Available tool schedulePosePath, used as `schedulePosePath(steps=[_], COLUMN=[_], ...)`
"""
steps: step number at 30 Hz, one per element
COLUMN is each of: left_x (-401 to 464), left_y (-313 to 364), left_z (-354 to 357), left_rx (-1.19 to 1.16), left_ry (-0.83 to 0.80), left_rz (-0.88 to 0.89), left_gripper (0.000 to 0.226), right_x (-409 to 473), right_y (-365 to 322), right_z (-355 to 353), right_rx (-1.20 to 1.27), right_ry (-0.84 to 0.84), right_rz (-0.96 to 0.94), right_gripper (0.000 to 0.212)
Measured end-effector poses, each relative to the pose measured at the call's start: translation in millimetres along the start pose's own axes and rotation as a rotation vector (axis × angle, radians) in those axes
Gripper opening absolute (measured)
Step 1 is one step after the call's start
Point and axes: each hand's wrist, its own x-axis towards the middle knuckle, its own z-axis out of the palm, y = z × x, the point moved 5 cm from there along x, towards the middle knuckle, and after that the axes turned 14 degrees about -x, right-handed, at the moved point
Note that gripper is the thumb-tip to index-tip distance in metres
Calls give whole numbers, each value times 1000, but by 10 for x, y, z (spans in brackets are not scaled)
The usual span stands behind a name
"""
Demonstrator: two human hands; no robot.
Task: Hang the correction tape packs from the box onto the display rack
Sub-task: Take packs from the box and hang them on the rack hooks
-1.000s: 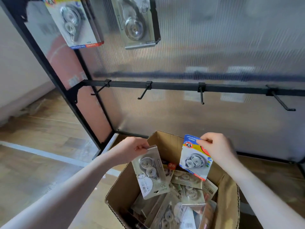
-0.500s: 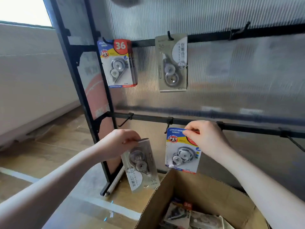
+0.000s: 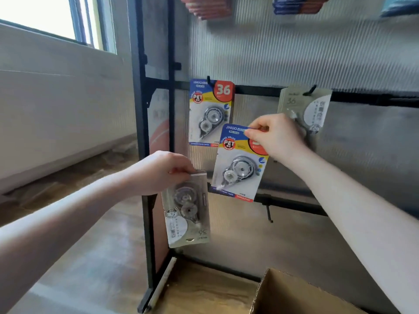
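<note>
My right hand (image 3: 277,135) pinches the top of a blue-and-yellow correction tape pack (image 3: 239,165), held just below and right of a matching pack (image 3: 209,112) that hangs on a rack hook. My left hand (image 3: 159,172) grips a beige correction tape pack (image 3: 186,211) by one end, upside down, in front of the rack's left post. Another beige pack (image 3: 314,109) hangs on a hook to the right, partly behind my right hand. The cardboard box (image 3: 292,293) shows only its corner at the bottom right.
The black display rack (image 3: 145,155) has a ribbed translucent back panel and horizontal bars with hooks; a free hook (image 3: 268,210) sits on the lower bar. More packs (image 3: 207,6) hang blurred at the top. A wall and window lie left, wooden floor below.
Both hands have risen from the box with their packs toward the upper bar. The view has tilted up, so the box has dropped to the bottom corner.
</note>
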Motion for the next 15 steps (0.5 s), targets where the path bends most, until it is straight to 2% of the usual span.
schedulePosePath(steps=[4,9,15], left_x=[-15,-25,22], left_y=[-150,-332,-415], left_z=[-199,-336,-384], left_rx=[-4,-5,11], left_ry=[-3,8,18], left_rz=[-2,-26,-18], left_gripper=[13,13,12], right_x=[350,775,1050], right_y=[-277,-611,-764], right_z=[-1,-42,-9], right_rx=[56,75,75], right_ry=[68,209,296], right_rz=[-36,-84,-101], right_gripper=[3,13,14])
